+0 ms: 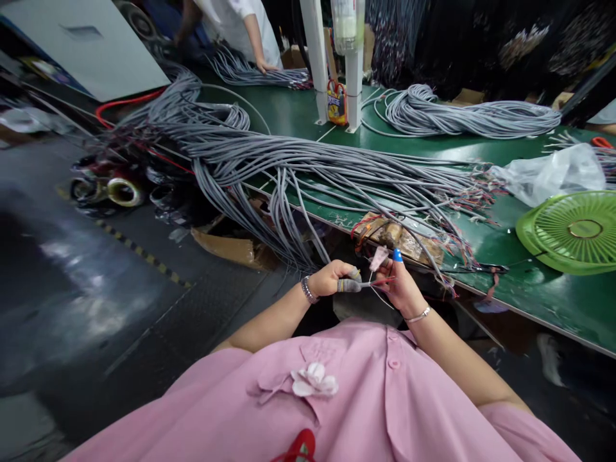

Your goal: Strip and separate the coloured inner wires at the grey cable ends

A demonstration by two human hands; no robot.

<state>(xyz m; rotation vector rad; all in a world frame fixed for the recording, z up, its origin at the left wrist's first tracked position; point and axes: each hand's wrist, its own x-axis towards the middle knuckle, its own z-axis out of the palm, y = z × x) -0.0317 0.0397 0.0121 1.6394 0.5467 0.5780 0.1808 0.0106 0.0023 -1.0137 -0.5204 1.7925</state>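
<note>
My left hand, with taped fingertips and a bracelet at the wrist, pinches thin coloured wires at the end of a grey cable. My right hand, wearing a blue finger cap and pale tape on the fingers, grips the same wire ends from the other side. Both hands are close together just below the edge of the green table. A big bundle of grey cables lies across the table and droops over its edge toward my hands.
A green fan grille and a clear plastic bag lie at the right. Another coil of grey cable sits at the back, by white posts. Another person's hand rests on cables at the far end. Cardboard box on the floor.
</note>
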